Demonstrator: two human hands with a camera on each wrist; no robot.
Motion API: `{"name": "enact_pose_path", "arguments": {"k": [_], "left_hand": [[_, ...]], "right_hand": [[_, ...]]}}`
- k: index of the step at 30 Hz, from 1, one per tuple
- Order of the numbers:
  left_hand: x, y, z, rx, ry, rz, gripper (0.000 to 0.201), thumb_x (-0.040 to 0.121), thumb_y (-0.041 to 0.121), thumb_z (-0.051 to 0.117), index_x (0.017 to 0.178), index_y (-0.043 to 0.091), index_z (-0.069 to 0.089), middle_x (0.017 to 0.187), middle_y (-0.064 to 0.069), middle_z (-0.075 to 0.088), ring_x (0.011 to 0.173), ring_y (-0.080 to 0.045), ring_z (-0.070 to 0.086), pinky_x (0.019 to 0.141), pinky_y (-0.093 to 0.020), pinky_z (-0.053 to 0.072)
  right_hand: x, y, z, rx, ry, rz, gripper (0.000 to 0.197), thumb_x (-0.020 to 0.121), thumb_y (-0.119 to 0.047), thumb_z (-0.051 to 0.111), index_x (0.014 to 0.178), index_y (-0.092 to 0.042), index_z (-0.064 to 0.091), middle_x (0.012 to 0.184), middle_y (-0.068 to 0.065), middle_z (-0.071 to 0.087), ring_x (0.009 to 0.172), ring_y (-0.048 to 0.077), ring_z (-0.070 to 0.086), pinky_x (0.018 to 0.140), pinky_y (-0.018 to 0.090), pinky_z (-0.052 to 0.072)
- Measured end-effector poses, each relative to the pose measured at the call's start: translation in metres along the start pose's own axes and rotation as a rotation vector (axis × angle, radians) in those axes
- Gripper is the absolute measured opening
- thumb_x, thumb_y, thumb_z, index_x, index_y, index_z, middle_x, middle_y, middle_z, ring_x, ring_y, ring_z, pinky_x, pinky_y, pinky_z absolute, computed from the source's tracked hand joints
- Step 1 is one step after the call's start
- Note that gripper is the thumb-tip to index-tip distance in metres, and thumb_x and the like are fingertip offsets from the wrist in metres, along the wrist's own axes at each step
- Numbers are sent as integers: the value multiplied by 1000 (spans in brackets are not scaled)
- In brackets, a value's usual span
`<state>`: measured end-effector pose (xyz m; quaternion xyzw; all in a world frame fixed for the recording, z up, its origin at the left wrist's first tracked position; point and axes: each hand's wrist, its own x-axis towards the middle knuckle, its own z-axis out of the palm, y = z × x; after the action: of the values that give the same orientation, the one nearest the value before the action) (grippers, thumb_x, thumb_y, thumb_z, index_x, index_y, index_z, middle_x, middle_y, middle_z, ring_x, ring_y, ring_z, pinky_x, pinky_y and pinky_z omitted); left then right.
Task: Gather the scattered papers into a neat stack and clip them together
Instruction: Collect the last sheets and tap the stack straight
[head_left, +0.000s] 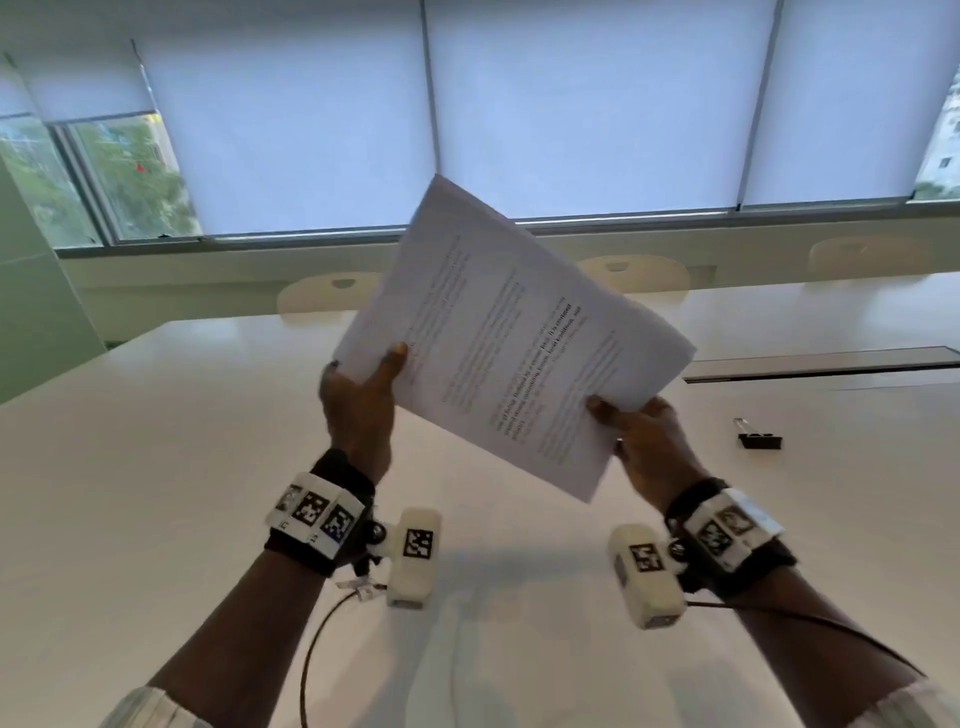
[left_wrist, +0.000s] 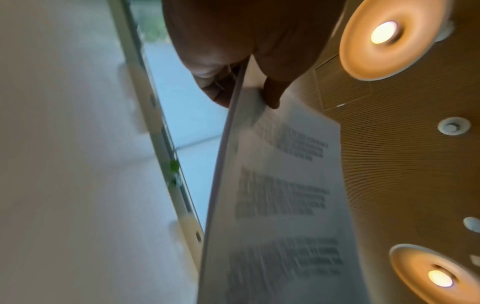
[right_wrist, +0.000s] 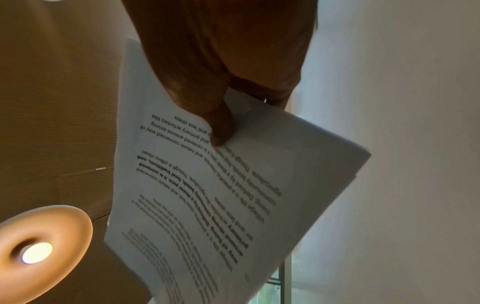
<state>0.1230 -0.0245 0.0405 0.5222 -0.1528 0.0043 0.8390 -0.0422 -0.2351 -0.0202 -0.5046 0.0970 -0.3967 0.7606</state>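
A stack of printed white papers (head_left: 498, 343) is held up in the air above the white table (head_left: 156, 493), tilted so one corner points up. My left hand (head_left: 358, 395) grips its left edge, thumb on the printed face. My right hand (head_left: 639, 431) pinches its lower right edge, thumb on top. In the left wrist view the papers (left_wrist: 280, 195) run edge-on from the left hand (left_wrist: 244, 90). The right wrist view shows the thumb of my right hand (right_wrist: 221, 123) pressed on the printed top sheet of the papers (right_wrist: 207, 195). A black binder clip (head_left: 758, 439) lies on the table to the right.
A dark cable slot (head_left: 826, 364) is set into the table at the right. Pale chairs (head_left: 332, 293) stand along the far edge under blinds-covered windows. Cables trail from both wrist cameras over the near table.
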Motion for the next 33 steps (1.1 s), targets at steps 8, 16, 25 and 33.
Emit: {"name": "enact_pose_path", "arguments": {"k": [8,16,25,33], "left_hand": [[23,22,-27,694,-292,84,70,71,45,82,120,6,52,113,-4,67,94,-19,68,68,-30,56],[11,-1,-36,658,-183,191,34,91,25,64,111,1,52,110,-9,64,95,-28,65,61,-26,48],[-14,-40,-68,520,-151,97,44,85,40,70,112,12,49,105,-1,62,93,-18,61,73,-36,53],[-17,-53,-60,572,20,183,24,92,21,64,101,10,44,96,-4,58,88,-22,56,68,-34,50]], "right_hand": [[-1,-7,-6,-226,-79,16,23,85,8,63,101,-8,67,103,11,75,96,33,70,77,48,59],[5,-29,15,-474,-26,-73,19,86,-4,68,103,-12,69,101,6,75,95,32,71,84,53,58],[-17,25,-10,-468,-115,57,34,77,-2,77,109,-6,67,111,14,72,109,37,65,89,51,56],[-17,25,7,-550,-48,27,25,84,-3,71,109,-3,69,108,14,72,101,35,68,87,57,56]]}}
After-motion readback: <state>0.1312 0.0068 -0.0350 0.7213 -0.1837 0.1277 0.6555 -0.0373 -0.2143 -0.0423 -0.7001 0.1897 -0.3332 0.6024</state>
